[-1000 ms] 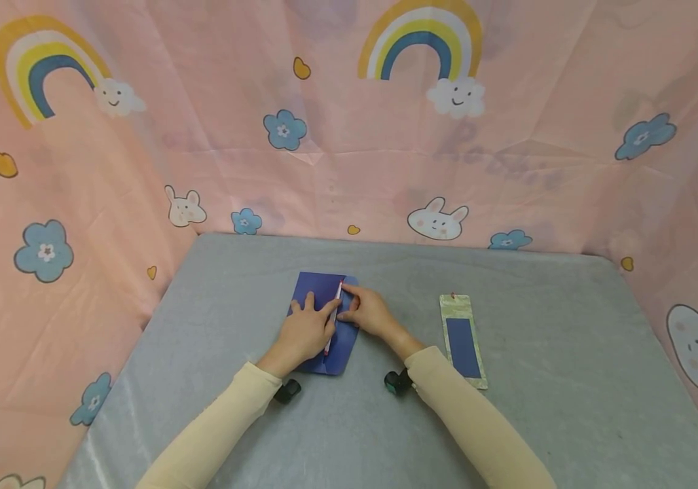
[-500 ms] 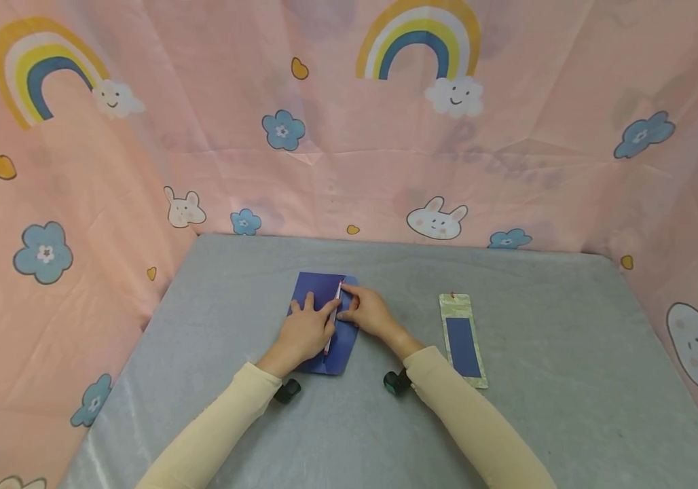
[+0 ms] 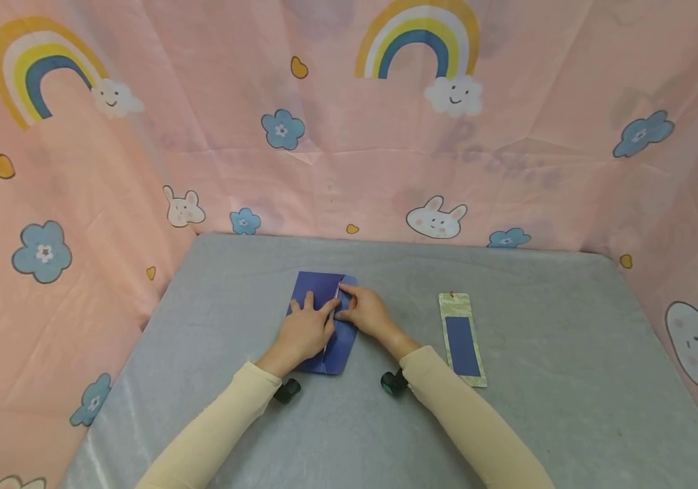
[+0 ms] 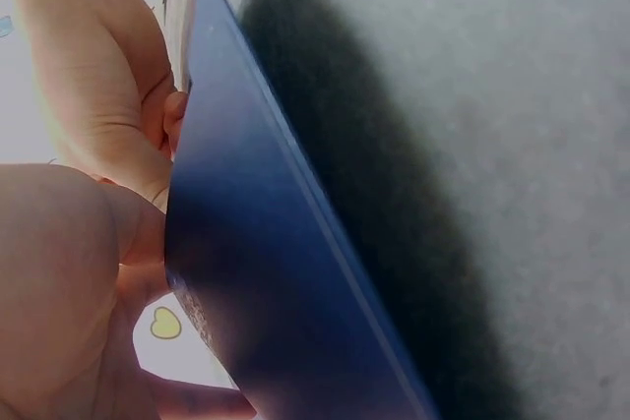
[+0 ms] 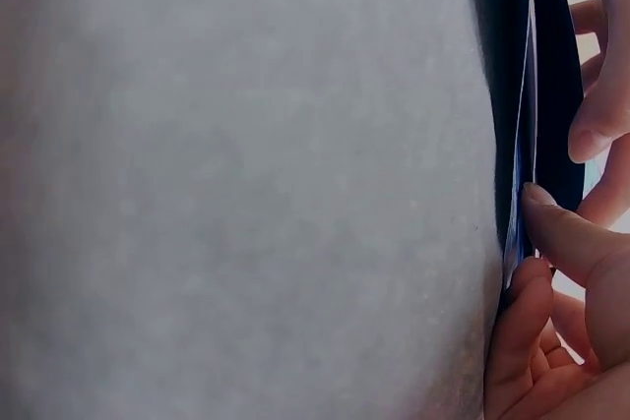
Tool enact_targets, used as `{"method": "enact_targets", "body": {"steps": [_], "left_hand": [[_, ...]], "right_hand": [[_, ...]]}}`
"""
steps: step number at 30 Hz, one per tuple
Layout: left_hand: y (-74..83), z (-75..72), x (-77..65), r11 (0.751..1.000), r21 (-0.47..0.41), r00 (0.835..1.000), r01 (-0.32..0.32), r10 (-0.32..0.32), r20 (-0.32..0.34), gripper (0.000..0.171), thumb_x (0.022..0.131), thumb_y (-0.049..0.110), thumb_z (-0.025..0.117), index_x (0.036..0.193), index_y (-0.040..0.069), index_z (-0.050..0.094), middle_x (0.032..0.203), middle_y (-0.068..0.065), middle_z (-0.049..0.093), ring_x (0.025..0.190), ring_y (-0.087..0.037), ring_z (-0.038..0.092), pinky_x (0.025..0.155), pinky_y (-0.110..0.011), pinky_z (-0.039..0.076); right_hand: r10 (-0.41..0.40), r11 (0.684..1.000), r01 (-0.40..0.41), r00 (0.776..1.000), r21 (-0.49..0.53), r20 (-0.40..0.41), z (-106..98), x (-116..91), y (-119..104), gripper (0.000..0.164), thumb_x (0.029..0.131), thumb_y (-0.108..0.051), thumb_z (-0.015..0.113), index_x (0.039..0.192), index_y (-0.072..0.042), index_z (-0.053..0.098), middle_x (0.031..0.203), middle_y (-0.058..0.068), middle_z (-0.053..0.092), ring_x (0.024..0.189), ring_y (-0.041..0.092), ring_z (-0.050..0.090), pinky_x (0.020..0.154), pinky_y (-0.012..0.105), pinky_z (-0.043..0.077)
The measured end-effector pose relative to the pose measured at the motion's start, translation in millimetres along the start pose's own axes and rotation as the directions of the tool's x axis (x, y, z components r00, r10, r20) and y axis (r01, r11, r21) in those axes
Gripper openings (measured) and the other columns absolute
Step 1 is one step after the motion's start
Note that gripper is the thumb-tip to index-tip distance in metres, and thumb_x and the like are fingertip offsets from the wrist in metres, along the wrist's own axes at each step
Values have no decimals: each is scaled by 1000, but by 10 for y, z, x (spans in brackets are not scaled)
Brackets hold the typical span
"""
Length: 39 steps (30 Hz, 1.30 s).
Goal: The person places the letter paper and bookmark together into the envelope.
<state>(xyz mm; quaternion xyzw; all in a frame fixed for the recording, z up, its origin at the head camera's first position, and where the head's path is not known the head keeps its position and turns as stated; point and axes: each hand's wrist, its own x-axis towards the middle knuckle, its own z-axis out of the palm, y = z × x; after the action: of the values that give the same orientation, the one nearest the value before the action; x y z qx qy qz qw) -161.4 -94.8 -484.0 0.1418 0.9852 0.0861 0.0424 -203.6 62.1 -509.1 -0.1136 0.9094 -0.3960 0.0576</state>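
Observation:
A dark blue folded paper folder (image 3: 341,350) lies on the table, its lighter blue flap on the right side. Along its opening shows the thin edge of a white strip with a red tip (image 3: 337,292). My left hand (image 3: 303,333) rests on the folder with fingers spread, the index fingertip beside the strip. My right hand (image 3: 372,314) has its index fingertip and thumb on the strip's right side, spaced along it. In the right wrist view the right thumb (image 5: 566,228) touches the opening; whether it pinches anything is unclear. The left wrist view shows the folder's blue underside (image 4: 256,204) tilted close up.
A narrow green-patterned sleeve with a dark blue panel (image 3: 462,346) lies to the right of the right forearm. The grey-clothed table (image 3: 569,380) ends at a pink curtain (image 3: 324,176) with printed rainbows and rabbits.
The visible white strip has become narrower as it moves left under the folder's edge. My right hand has shifted slightly left. The left hand holds its place.

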Motion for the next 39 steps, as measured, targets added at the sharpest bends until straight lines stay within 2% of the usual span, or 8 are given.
{"method": "enact_targets", "body": {"steps": [11, 15, 24, 32, 39], "left_hand": [[0, -1, 0, 1000, -6, 1000, 15, -15, 20, 45, 97, 34, 42, 142, 33, 42, 145, -30, 38, 122, -61, 41, 72, -59, 53], [0, -4, -4, 1000, -10, 1000, 16, -15, 9, 44, 97, 33, 43, 141, 33, 43, 144, -30, 38, 121, -60, 42, 73, -60, 52], [11, -15, -10, 1000, -21, 1000, 13, -13, 12, 45, 96, 32, 43, 141, 31, 44, 144, -31, 38, 120, -61, 42, 74, -60, 52], [17, -16, -11, 1000, -20, 1000, 11, -11, 8, 45, 97, 32, 44, 141, 32, 43, 144, -31, 37, 120, -61, 42, 72, -60, 52], [12, -8, -6, 1000, -22, 1000, 9, -9, -2, 44, 97, 32, 44, 141, 32, 44, 144, -31, 38, 119, -61, 42, 72, -60, 52]], "right_hand": [[29, 999, -29, 1000, -41, -3, 12, 9, -46, 65, 74, -23, 79, 133, -10, 55, 63, 3, 58, 53, 9, 47, 49, 21, 36], [27, 998, -28, 1000, -52, -15, 24, 14, -51, 65, 73, -23, 79, 132, -10, 56, 63, 2, 58, 53, 9, 48, 49, 21, 36], [43, 998, -45, 998, -44, -39, 33, 7, -52, 63, 73, -25, 79, 131, -11, 58, 64, 2, 59, 53, 9, 48, 49, 21, 36], [41, 998, -41, 999, 49, -7, 10, 4, -9, 63, 73, -20, 80, 131, -11, 57, 64, 6, 61, 51, 10, 48, 49, 22, 38], [35, 999, -36, 998, -5, -44, 20, -9, -50, 61, 73, -21, 80, 129, -10, 59, 63, 4, 60, 52, 9, 48, 49, 21, 37]]}}
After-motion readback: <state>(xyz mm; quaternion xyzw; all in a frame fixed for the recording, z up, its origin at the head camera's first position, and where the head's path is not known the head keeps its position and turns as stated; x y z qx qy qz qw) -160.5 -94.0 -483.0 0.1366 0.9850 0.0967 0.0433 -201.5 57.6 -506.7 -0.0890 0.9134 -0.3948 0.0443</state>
